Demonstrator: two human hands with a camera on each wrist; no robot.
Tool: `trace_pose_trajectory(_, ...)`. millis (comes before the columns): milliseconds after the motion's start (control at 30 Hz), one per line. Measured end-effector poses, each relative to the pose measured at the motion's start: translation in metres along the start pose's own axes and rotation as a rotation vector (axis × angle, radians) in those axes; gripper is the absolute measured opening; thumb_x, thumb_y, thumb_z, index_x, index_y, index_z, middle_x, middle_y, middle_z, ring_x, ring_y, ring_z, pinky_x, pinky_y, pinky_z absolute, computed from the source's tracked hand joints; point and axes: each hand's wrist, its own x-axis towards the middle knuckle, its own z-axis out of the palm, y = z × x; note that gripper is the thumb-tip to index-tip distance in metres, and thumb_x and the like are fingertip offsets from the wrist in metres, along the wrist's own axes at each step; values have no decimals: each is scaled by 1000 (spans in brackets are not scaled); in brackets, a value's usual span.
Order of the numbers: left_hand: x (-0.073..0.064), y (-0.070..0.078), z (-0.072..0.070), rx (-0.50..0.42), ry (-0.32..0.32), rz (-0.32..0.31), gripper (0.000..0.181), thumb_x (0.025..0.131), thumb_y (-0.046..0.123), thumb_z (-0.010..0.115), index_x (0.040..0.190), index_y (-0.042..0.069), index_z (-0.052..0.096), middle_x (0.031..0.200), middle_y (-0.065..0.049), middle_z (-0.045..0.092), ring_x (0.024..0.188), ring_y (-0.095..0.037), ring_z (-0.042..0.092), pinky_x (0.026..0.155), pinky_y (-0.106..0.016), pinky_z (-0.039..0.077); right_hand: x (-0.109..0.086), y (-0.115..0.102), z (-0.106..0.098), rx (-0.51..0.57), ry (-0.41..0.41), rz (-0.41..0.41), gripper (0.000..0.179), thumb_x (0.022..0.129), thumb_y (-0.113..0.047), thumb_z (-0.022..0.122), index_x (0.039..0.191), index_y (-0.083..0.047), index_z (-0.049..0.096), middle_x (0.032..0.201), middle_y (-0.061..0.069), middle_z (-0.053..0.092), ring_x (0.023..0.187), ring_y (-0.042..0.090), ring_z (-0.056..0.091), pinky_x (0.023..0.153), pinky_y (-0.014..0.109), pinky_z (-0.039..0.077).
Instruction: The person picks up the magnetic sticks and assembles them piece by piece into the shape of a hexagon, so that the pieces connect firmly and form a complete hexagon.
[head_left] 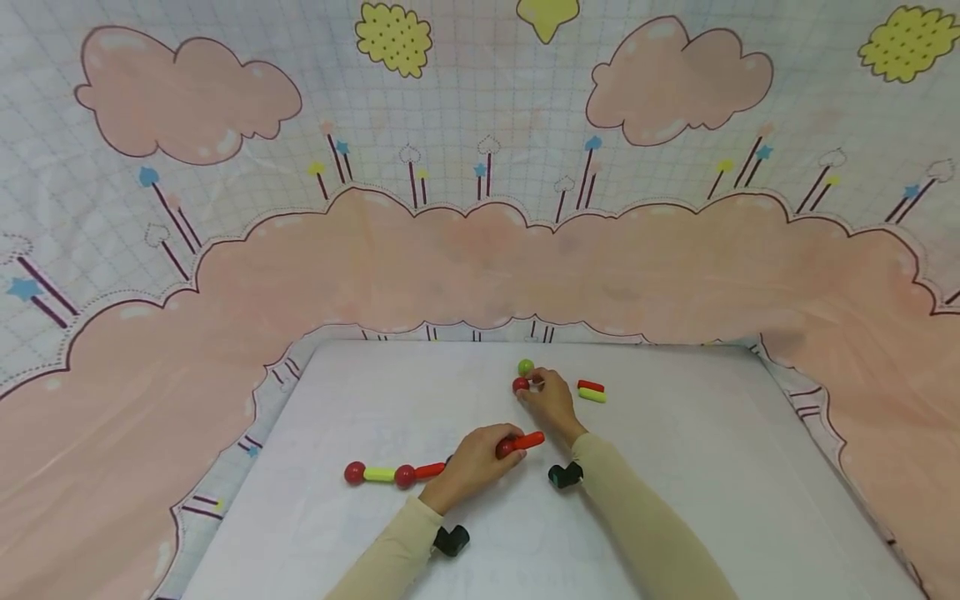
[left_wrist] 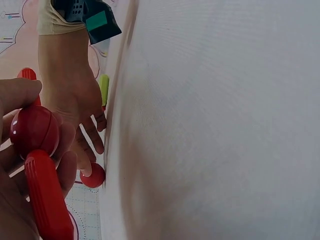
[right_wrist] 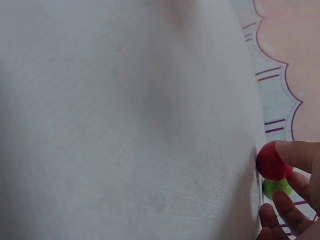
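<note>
Around the middle of the white table, the left hand grips a dark red ball in curled fingers; one red rod juts from it toward the right edge, and the left wrist view shows another red rod on its opposite side. Toward the left edge lies a row made of an end ball, a lime rod, a second ball and a red piece running to the hand, which hides how they join. Near the far edge, the right hand pinches a loose red ball, with a green ball just beyond. Toward the far right corner, a short red stick and a yellow-green stick lie side by side
</note>
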Motion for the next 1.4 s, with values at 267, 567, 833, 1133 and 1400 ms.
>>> trace_pose_trajectory(267,-2,1,0,-9,-14,-37,26,92,29,70,116,20,65,94,7,66,78,-6,52,71,-19,45,-1,0,1,29,-13,15,26,88,-25,73,110,-17,63,113,3,67,108,26,56,93,43,48)
trace_pose_trajectory(567,-2,2,0,-6,-10,-34,27,91,28,70,116,20,65,96,7,67,80,-6,52,73,-20,47,-9,-4,-8,33,-2,-42,28,89,-23,73,115,-16,65,112,5,68,100,23,58,88,37,51)
trace_pose_trajectory(833,-1,0,2,-2,-15,-51,28,91,29,70,118,21,64,98,8,67,82,-7,53,76,-21,48,-21,-11,-24,54,27,-120,32,89,-22,73,118,-13,65,114,8,68,105,25,59,90,40,53)
trace_pose_trajectory(1133,-1,0,0,-10,-15,-49,28,91,30,70,118,21,65,99,7,68,83,-7,54,77,-22,49,-36,-14,-44,103,38,-144,32,89,-26,73,117,-14,65,115,6,68,107,25,60,85,37,55)
trace_pose_trajectory(1400,0,-1,2,-8,-11,-39,30,92,30,70,119,20,65,100,7,69,83,-7,53,77,-22,49,-47,-13,-58,101,59,-170,34,88,-24,74,118,-12,65,115,7,69,105,26,62,80,33,55)
